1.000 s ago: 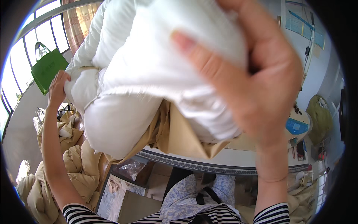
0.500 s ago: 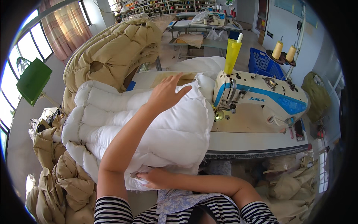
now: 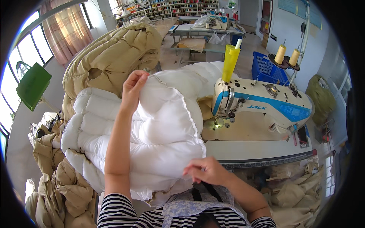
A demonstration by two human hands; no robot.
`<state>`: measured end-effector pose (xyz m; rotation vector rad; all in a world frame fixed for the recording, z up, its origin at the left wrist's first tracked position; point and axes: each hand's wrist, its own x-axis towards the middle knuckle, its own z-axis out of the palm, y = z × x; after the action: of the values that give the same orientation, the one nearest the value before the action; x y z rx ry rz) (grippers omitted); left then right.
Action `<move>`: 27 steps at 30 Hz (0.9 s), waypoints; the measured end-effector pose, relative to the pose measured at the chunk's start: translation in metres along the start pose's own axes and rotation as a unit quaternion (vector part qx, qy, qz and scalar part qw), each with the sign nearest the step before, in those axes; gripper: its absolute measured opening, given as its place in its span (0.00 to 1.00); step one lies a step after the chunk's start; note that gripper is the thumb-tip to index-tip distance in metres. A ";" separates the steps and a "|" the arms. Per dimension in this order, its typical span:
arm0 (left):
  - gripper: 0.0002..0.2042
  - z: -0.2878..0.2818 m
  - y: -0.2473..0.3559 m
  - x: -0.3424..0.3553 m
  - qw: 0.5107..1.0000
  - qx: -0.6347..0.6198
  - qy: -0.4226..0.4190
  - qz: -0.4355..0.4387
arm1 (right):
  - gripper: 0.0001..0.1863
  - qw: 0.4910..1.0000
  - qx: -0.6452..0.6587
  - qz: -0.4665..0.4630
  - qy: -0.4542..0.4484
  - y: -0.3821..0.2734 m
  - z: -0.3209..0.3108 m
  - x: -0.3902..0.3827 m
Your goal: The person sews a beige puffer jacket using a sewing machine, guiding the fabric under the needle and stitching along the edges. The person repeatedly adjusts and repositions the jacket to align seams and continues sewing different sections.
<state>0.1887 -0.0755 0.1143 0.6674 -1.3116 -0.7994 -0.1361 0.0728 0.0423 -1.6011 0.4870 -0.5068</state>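
A puffy white quilted padded piece covers the left side of the sewing table, its raw edge running down beside the sewing machine. My left hand is closed, pinching a lifted far corner of that padding. Near the piece's lower right edge, my right hand hovers with loosely curled, slightly blurred fingers and nothing visible in them. The machine's needle area is lit and lies right of the padding, apart from both hands. Some tan fabric shows between the padding and the machine head.
Tan quilted padding is heaped behind on the left, with more tan fabric below it. A yellow holder stands behind the machine head. Thread cones and a blue crate are at the back right. A phone lies at the table's right end.
My left hand has moved left and taken hold of the padding's far corner, lifting it. My right hand has let go of the near edge and moved right. The padding has shifted away from the needle.
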 end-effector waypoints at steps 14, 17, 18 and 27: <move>0.15 -0.087 0.047 -0.019 0.872 0.471 -0.061 -0.116 | 0.37 0.880 -0.415 -0.224 0.051 0.008 0.084 0.059; 0.27 -0.069 0.010 0.020 0.825 0.546 -0.091 -0.110 | 0.32 0.891 -0.399 -0.218 -0.003 0.005 0.087 0.056; 0.32 -0.066 -0.002 0.031 0.782 0.594 -0.109 -0.156 | 0.32 0.894 -0.385 -0.228 -0.014 0.004 0.087 0.055; 0.46 -0.032 -0.081 0.056 0.721 0.487 -0.194 -0.452 | 0.21 0.910 -0.305 -0.241 -0.145 0.025 0.100 0.048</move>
<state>0.2135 -0.1681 0.0763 2.2147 -1.7753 -1.0030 -0.0391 0.1227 0.0111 -2.3837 -0.0003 -0.4941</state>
